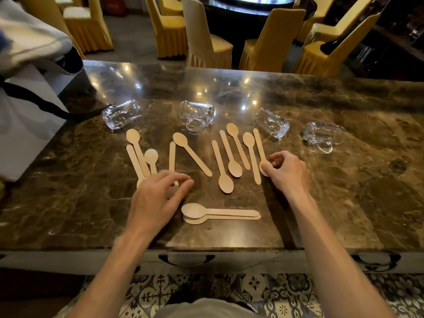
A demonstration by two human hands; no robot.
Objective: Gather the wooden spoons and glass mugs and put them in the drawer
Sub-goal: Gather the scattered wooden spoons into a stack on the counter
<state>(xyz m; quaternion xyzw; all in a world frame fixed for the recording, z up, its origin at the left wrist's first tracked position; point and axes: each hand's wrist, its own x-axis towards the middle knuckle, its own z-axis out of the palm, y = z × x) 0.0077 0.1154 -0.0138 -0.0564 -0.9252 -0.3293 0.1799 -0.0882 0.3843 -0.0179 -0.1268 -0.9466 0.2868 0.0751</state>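
Several flat wooden spoons (pixel 191 153) lie scattered on the dark marble counter (pixel 344 180). Two more spoons (pixel 220 214) lie stacked near the front edge. Several clear glass mugs lie on their sides behind them, the leftmost mug (pixel 121 114) at the left and the rightmost mug (pixel 323 135) at the right. My left hand (pixel 158 197) hovers with spread fingers over the bowl ends of the left spoons, partly hiding them. My right hand (pixel 285 172) pinches the bowl end of the rightmost spoon (pixel 259 145). The drawer fronts below the counter are closed, with a dark handle (pixel 186 260) showing.
A white bag with black straps (pixel 25 125) stands at the counter's left end. Yellow-covered chairs (pixel 206 42) and a dark round table stand beyond the far edge. Patterned floor tiles show below the counter front.
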